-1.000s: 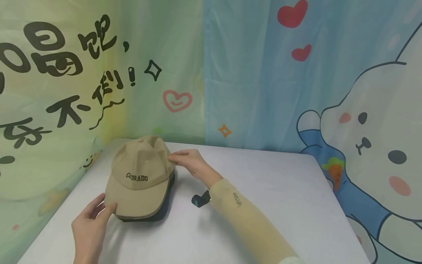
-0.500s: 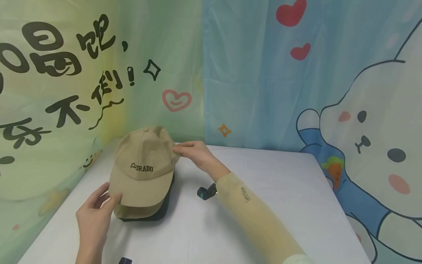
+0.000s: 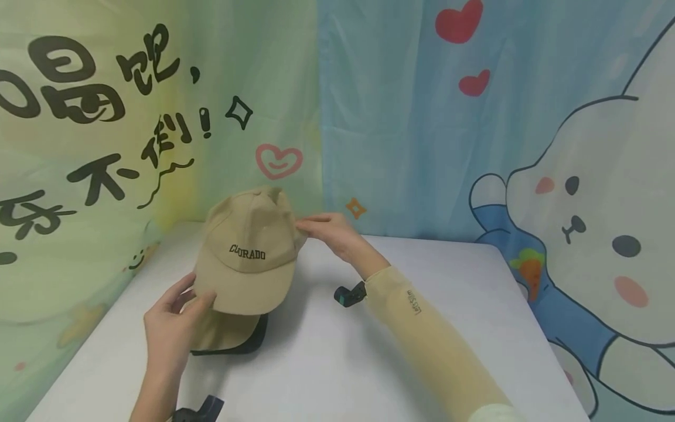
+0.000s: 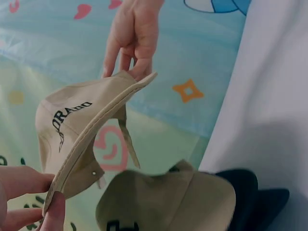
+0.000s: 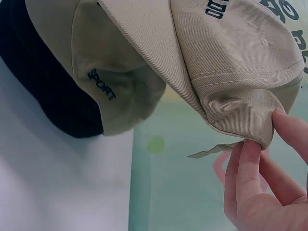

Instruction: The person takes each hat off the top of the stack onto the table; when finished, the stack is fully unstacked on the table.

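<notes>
A beige baseball cap point(image 3: 253, 234) with dark lettering is held up in the air between both hands. My left hand point(image 3: 171, 319) pinches the edge of its brim, thumb on one face and fingers on the other, as the left wrist view shows. On the far side my right hand point(image 3: 340, 234) pinches the fabric at the cap's lower side rim; a loose strap point(image 5: 211, 151) hangs near those fingers. Below sits a second tan cap point(image 5: 115, 91) with "SPORT" lettering, stacked on a dark navy cap point(image 5: 48, 96). In the head view the raised cap hides most of this stack.
The caps are over the left part of a white table point(image 3: 422, 328). A printed curtain point(image 3: 379, 117) with hearts and a cartoon rabbit stands behind the table. Dark wrist cameras point(image 3: 350, 294) are worn on both wrists.
Both hands have lifted the beige cap up and to the right. More of the tan cap beneath now shows. The stack below has stayed on the table.
</notes>
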`<state>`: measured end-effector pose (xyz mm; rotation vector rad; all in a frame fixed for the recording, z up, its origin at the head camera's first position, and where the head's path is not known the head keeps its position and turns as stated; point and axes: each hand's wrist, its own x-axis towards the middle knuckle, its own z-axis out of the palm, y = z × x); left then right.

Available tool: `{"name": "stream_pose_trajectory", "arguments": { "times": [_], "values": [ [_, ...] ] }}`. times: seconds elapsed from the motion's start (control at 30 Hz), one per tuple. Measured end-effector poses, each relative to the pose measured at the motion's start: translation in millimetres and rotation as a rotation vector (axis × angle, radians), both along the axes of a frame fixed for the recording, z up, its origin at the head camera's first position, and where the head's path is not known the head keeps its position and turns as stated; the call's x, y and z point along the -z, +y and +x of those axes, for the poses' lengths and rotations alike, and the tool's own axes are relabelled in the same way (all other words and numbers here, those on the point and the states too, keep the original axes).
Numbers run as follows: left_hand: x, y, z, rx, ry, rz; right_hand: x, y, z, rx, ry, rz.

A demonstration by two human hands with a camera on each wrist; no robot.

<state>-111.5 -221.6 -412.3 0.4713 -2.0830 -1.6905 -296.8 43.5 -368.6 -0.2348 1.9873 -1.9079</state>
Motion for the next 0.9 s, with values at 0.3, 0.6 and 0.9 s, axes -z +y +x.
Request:
{"name": "stream_pose_trajectory", "arguments": {
  "times": [0.3, 0.6, 0.9],
  "values": [
    [-5.0, 23.7, -11.2, 0.126, 0.034, -0.044, -7.6, 39, -3.2, 0.042, -0.004, -0.042],
    [-4.1, 53.3, -24.1, 0.266, 0.081, 0.002, -13.1, 85, -0.6, 0.073, 0.002, 0.006],
    [-4.4, 86.1, -34.6, 0.350, 0.084, 0.038, -15.4, 129, 5.6, 0.115, 0.022, 0.021]
  ]
}}
